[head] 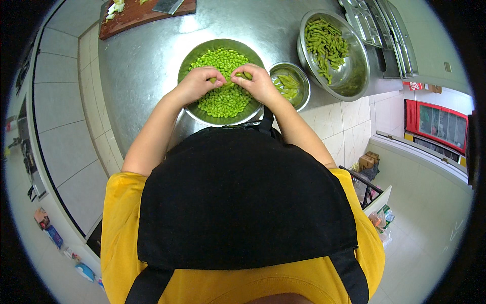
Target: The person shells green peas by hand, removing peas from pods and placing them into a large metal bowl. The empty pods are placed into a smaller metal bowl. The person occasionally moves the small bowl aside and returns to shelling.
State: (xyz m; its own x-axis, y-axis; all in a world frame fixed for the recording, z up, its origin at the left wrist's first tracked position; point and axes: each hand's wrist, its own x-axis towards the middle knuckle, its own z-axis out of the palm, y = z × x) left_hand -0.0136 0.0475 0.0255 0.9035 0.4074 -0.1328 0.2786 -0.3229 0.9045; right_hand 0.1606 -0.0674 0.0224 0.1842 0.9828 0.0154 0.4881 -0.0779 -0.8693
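Observation:
My left hand [198, 82] and my right hand [259, 83] meet over a steel bowl [221, 43] of shelled green soybeans [224, 104]. Thumb and fingers of the left are closed on a green soybean pod [213, 80]. Fingers of the right also grip pod pieces [246, 75]; whether both hands share one pod is hard to tell. Just right of the right wrist, a small steel bowl [305, 90] contains flattened, yellowish-green pods or hulls [287, 84]. Farther right stands a large steel basin [355, 76] with a heap of soybean pods [324, 43] in it.
All the bowls rest on a steel worktable [133, 72]. At its far left lies a wooden cutting board [136, 17] bearing a cleaver blade [168, 5] and chopped white vegetable pieces [115, 8]. Steel trays [395, 38] stand at the right end, beyond the basin.

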